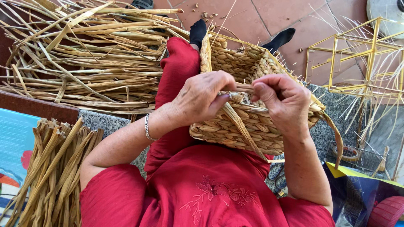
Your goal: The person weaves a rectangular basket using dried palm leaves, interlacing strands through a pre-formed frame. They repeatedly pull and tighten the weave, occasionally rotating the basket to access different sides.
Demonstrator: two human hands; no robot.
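Head view, terracotta tile floor, possibly outdoors

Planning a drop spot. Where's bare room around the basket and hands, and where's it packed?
Free: red tile above the basket, between reed pile and yellow frame; a granite strip below that pile. Crowded: cut reeds lower left, both hands, left and right, on the rim.
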